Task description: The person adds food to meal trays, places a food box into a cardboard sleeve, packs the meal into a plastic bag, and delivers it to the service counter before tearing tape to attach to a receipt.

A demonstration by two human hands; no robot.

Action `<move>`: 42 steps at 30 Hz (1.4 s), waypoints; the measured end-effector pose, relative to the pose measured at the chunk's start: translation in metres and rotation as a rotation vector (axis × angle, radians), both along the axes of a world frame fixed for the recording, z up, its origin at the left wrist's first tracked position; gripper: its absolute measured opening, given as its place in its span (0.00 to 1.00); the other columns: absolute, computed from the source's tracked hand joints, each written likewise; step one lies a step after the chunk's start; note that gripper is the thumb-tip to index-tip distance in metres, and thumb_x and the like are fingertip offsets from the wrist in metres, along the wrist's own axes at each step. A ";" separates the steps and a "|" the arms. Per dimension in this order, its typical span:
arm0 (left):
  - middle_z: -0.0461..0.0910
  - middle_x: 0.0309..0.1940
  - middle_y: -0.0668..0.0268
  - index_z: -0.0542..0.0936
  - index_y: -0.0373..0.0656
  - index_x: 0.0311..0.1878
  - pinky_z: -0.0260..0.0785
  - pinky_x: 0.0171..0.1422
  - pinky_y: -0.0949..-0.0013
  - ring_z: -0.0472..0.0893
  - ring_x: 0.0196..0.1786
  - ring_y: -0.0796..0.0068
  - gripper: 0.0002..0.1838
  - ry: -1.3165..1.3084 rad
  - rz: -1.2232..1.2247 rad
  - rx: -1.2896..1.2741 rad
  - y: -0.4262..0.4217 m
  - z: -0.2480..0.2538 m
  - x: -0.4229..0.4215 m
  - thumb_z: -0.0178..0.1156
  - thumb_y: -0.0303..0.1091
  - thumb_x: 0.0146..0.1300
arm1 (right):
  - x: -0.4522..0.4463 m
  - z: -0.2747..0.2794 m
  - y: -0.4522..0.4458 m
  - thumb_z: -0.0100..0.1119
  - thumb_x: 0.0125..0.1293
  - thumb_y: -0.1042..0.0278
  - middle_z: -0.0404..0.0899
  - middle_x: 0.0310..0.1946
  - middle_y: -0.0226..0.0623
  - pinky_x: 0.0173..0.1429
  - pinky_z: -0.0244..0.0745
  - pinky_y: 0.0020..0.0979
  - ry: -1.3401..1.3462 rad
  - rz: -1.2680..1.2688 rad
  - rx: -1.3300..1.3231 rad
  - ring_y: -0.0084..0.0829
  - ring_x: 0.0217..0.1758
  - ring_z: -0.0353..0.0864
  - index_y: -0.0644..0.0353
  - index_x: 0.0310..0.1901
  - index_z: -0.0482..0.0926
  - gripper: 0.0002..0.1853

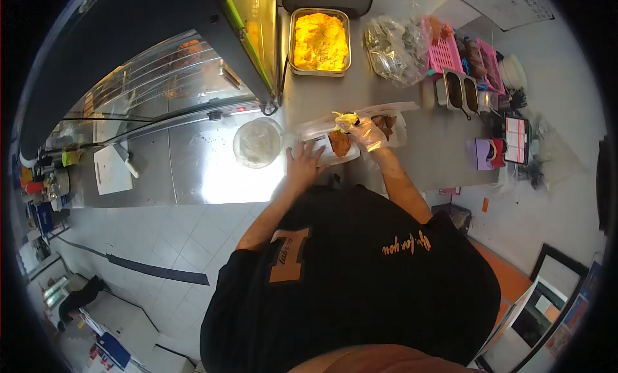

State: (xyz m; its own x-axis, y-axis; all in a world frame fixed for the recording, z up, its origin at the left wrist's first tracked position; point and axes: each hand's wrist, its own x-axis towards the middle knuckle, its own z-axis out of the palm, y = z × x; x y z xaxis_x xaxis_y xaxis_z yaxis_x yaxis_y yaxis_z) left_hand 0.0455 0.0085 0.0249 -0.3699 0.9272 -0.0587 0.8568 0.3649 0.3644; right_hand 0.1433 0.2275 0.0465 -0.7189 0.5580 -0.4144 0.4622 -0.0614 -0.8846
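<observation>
A white takeaway box [349, 155] lies on the steel counter in front of me, with a browned piece of fried food [339, 143] in it. My left hand [304, 165] is bare, its fingers spread against the box's left side. A clear plastic glove covers my right hand [369, 134], which is closed around some pale yellow food [346, 119] above the box's far side. To the right of that hand, more dark brown food [385, 124] sits on white paper or in a second box; which one I cannot tell.
A clear round tub [257, 143] stands left of the box. Further back are a metal tray of yellow food [320, 42] and a bulging plastic bag [397, 49]. Pink baskets [445, 55] and metal containers [459, 92] stand right. A glass display case [174, 77] borders the left.
</observation>
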 end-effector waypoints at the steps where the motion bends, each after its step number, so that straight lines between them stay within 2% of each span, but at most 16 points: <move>1: 0.70 0.65 0.66 0.79 0.55 0.59 0.52 0.68 0.32 0.64 0.70 0.63 0.26 0.042 -0.020 -0.062 0.000 -0.008 0.002 0.63 0.54 0.59 | -0.010 0.018 -0.004 0.70 0.60 0.45 0.84 0.38 0.30 0.46 0.74 0.26 0.161 -0.085 -0.091 0.21 0.41 0.79 0.64 0.51 0.80 0.29; 3: 0.71 0.64 0.66 0.79 0.53 0.59 0.47 0.69 0.27 0.61 0.73 0.64 0.28 0.029 0.015 -0.053 -0.009 -0.019 0.003 0.63 0.56 0.59 | -0.041 0.097 0.011 0.69 0.62 0.48 0.84 0.38 0.30 0.48 0.75 0.26 0.171 -0.068 -0.041 0.20 0.43 0.79 0.63 0.49 0.81 0.26; 6: 0.67 0.66 0.68 0.76 0.54 0.62 0.41 0.71 0.24 0.59 0.74 0.68 0.30 0.058 -0.009 -0.127 -0.022 -0.023 0.003 0.58 0.60 0.62 | -0.097 0.027 0.089 0.69 0.57 0.39 0.85 0.42 0.38 0.49 0.77 0.34 0.097 0.008 0.265 0.29 0.44 0.83 0.63 0.49 0.80 0.32; 9: 0.70 0.65 0.67 0.79 0.50 0.59 0.40 0.71 0.24 0.59 0.75 0.65 0.29 0.067 0.038 -0.003 -0.025 -0.038 0.010 0.64 0.56 0.57 | -0.157 0.038 0.117 0.63 0.59 0.36 0.84 0.46 0.46 0.51 0.77 0.42 -0.442 0.085 0.780 0.44 0.46 0.84 0.63 0.54 0.77 0.36; 11: 0.69 0.65 0.66 0.79 0.50 0.59 0.39 0.71 0.23 0.59 0.75 0.65 0.29 0.016 0.050 -0.044 -0.021 -0.036 0.008 0.64 0.55 0.57 | -0.186 -0.007 0.145 0.57 0.64 0.40 0.80 0.54 0.52 0.59 0.74 0.43 -0.389 0.318 0.713 0.53 0.55 0.79 0.61 0.65 0.69 0.37; 13: 0.69 0.65 0.66 0.79 0.50 0.58 0.40 0.71 0.24 0.59 0.74 0.65 0.28 -0.027 0.064 -0.042 -0.019 -0.034 0.004 0.64 0.54 0.58 | -0.198 -0.019 0.130 0.55 0.65 0.46 0.70 0.66 0.48 0.70 0.66 0.41 -0.578 0.278 0.730 0.47 0.68 0.70 0.53 0.74 0.57 0.39; 17: 0.70 0.63 0.67 0.80 0.50 0.57 0.45 0.70 0.27 0.61 0.72 0.64 0.24 -0.062 0.160 0.009 -0.013 -0.023 0.001 0.65 0.49 0.59 | -0.222 -0.034 0.125 0.57 0.64 0.51 0.76 0.61 0.45 0.63 0.73 0.44 -0.649 0.497 0.801 0.46 0.61 0.78 0.50 0.72 0.60 0.36; 21: 0.70 0.63 0.66 0.76 0.51 0.60 0.46 0.70 0.28 0.63 0.71 0.63 0.26 -0.059 0.249 -0.024 -0.002 -0.039 -0.005 0.65 0.48 0.59 | -0.229 -0.036 0.128 0.63 0.59 0.53 0.81 0.55 0.43 0.59 0.76 0.44 -0.631 0.611 0.953 0.45 0.57 0.81 0.54 0.61 0.74 0.29; 25: 0.73 0.61 0.66 0.75 0.52 0.59 0.45 0.69 0.27 0.65 0.70 0.64 0.25 -0.025 0.224 -0.029 0.008 -0.036 -0.011 0.65 0.47 0.59 | -0.219 0.004 0.121 0.65 0.58 0.48 0.82 0.52 0.46 0.58 0.76 0.42 -0.672 0.346 0.685 0.43 0.55 0.82 0.57 0.53 0.81 0.26; 26: 0.73 0.60 0.66 0.76 0.52 0.57 0.45 0.69 0.27 0.65 0.70 0.64 0.23 -0.020 0.203 -0.038 0.008 -0.036 -0.012 0.65 0.46 0.59 | -0.225 -0.082 0.156 0.57 0.62 0.38 0.79 0.57 0.44 0.60 0.75 0.40 -0.480 0.572 0.831 0.42 0.58 0.80 0.54 0.57 0.79 0.31; 29: 0.76 0.57 0.67 0.77 0.51 0.53 0.42 0.69 0.25 0.65 0.69 0.65 0.20 -0.028 0.150 -0.034 0.007 -0.035 -0.017 0.66 0.44 0.59 | -0.210 -0.089 0.188 0.70 0.49 0.32 0.86 0.45 0.40 0.53 0.76 0.33 -0.389 0.235 0.421 0.35 0.48 0.84 0.60 0.46 0.84 0.36; 33: 0.77 0.54 0.64 0.77 0.50 0.49 0.55 0.67 0.33 0.73 0.63 0.62 0.17 -0.192 0.183 0.045 -0.009 -0.029 -0.019 0.69 0.38 0.58 | -0.127 0.026 0.137 0.68 0.63 0.50 0.85 0.35 0.34 0.43 0.76 0.24 0.279 -0.020 -0.023 0.20 0.39 0.81 0.62 0.45 0.84 0.21; 35: 0.77 0.51 0.62 0.74 0.45 0.51 0.66 0.60 0.48 0.76 0.57 0.67 0.19 -0.671 0.311 0.165 -0.023 -0.032 -0.025 0.69 0.33 0.59 | -0.079 0.084 0.114 0.68 0.64 0.57 0.85 0.38 0.33 0.45 0.76 0.22 0.098 0.037 -0.113 0.20 0.38 0.81 0.62 0.46 0.83 0.17; 39: 0.79 0.48 0.54 0.73 0.41 0.53 0.76 0.48 0.63 0.82 0.47 0.63 0.22 -1.002 0.646 0.621 -0.039 -0.015 -0.016 0.70 0.30 0.58 | -0.010 0.074 0.042 0.69 0.63 0.63 0.85 0.39 0.32 0.44 0.77 0.23 0.354 0.105 -0.223 0.18 0.36 0.81 0.62 0.45 0.82 0.14; 41: 0.79 0.47 0.50 0.64 0.40 0.63 0.76 0.48 0.64 0.82 0.49 0.63 0.32 -0.898 0.668 0.641 -0.047 -0.014 -0.017 0.68 0.24 0.58 | 0.012 0.018 0.008 0.70 0.62 0.59 0.85 0.38 0.35 0.42 0.78 0.27 0.338 0.094 -0.133 0.21 0.37 0.82 0.63 0.48 0.81 0.19; 42: 0.79 0.47 0.49 0.61 0.41 0.66 0.76 0.48 0.65 0.82 0.49 0.62 0.34 -0.969 0.707 0.674 -0.048 0.001 -0.016 0.68 0.23 0.59 | 0.011 0.042 -0.015 0.69 0.62 0.57 0.85 0.37 0.37 0.43 0.78 0.29 0.090 0.102 -0.026 0.24 0.36 0.83 0.63 0.50 0.80 0.21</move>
State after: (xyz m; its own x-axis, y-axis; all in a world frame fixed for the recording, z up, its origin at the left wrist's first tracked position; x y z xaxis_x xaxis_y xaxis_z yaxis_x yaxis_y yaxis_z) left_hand 0.0297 -0.0400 0.0262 -0.8398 0.5122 -0.1799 -0.1320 0.1287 0.9829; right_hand 0.1547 0.2126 0.0886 -0.8065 0.4697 -0.3590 0.3859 -0.0417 -0.9216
